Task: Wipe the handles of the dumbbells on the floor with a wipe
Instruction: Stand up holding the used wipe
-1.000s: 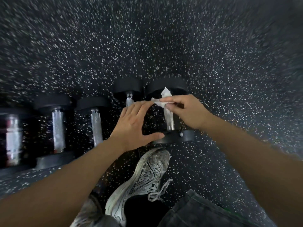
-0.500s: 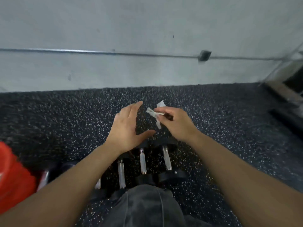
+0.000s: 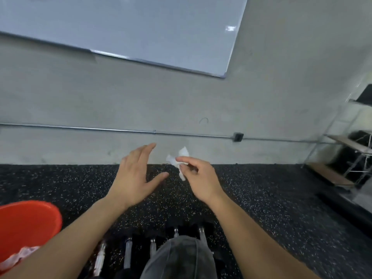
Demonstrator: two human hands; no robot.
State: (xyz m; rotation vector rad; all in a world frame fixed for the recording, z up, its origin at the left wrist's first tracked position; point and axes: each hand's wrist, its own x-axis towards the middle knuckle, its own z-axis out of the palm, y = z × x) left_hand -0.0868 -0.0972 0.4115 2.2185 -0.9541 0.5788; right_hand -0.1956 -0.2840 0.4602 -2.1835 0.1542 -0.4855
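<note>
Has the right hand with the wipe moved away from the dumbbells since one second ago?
Yes. The right hand has lifted the wipe up, away from the dumbbells.

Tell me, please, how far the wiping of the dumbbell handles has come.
Nothing shows which handles are already clean. In hand: the right hand pinches a crumpled wipe well above the dumbbells; the left hand is open and empty. Left: bring the wipe down to the handles.

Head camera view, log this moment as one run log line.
right hand: pinching crumpled white wipe, raised | left hand: open, empty | chrome-handled black dumbbells: on floor, untouched | orange bucket: far left
</note>
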